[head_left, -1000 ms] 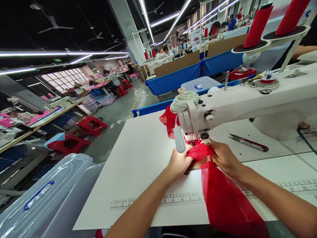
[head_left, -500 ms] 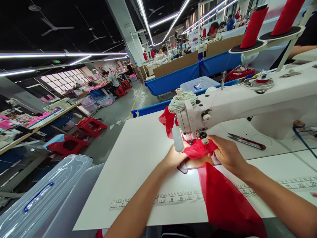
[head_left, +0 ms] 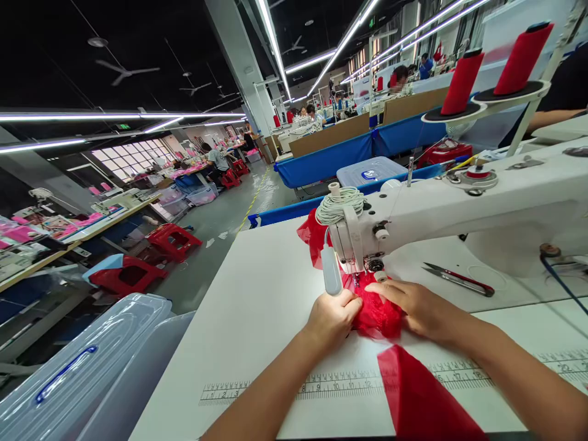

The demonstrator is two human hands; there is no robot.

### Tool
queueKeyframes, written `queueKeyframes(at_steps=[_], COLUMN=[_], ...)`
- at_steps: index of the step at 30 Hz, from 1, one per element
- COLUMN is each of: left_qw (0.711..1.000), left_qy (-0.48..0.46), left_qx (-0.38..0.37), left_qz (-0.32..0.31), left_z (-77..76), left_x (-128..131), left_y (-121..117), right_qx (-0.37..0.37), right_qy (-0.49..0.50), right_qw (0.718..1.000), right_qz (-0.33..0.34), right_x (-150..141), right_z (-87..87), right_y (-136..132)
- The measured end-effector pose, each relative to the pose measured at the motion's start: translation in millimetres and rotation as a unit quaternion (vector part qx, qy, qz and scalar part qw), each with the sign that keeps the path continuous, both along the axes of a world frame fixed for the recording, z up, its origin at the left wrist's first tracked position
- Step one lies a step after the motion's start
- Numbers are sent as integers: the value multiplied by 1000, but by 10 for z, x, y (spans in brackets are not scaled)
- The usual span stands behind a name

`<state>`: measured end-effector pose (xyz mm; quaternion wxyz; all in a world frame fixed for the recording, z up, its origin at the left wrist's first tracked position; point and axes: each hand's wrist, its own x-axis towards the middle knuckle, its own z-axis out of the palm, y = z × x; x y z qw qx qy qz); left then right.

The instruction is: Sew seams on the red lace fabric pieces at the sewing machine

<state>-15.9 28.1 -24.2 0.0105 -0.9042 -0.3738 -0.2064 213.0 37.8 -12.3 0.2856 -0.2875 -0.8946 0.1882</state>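
Observation:
Sheer red fabric [head_left: 377,320] lies bunched under the needle area of a white sewing machine [head_left: 441,205]. My left hand [head_left: 334,318] is closed, its thumb and forefinger pinching the cloth's left edge just in front of the needle. Over the right side of the bunch rests my right hand [head_left: 418,309], fingers stretched out towards the presser foot and lying on the fabric; its fingertips are partly lost against the red. Another red piece [head_left: 418,395] hangs over the table's front edge. Behind the machine head, more red cloth [head_left: 313,240] shows.
Thread snips [head_left: 459,280] lie right of my right hand, under the machine arm. A printed ruler [head_left: 321,387] runs along the white table [head_left: 239,318]. Red thread cones [head_left: 463,82] stand at upper right. Lidded plastic boxes [head_left: 87,361] sit at left, red stools [head_left: 173,241] beyond.
The red fabric has gone from being held up and stretched between both hands to lying spread under the needle. Both hands have lowered; my right hand's fingers now lie over the cloth.

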Motion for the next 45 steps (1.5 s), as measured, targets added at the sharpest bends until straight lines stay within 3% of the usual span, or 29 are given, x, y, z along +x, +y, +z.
queueKeyframes(at_steps=[5, 8, 20, 35, 45], left_qw=[997, 995, 994, 996, 991], left_qy=[47, 55, 111, 75, 121], left_qx=[67, 78, 1, 45, 53], left_qz=[-5, 5, 14, 13, 18], left_z=[-18, -5, 274, 193, 162], left_x=[33, 70, 124, 117, 66], left_y=[-42, -90, -321, -292, -205], right_qx=[113, 143, 153, 145, 163], right_qy=[-86, -99, -121, -120, -122], right_qw=[989, 983, 977, 978, 973], right_qz=[-48, -55, -87, -92, -109], right_x=[-120, -133, -126, -108, -124], right_z=[-6, -19, -60, -119, -89], right_y=[-41, -40, -23, -13, 17])
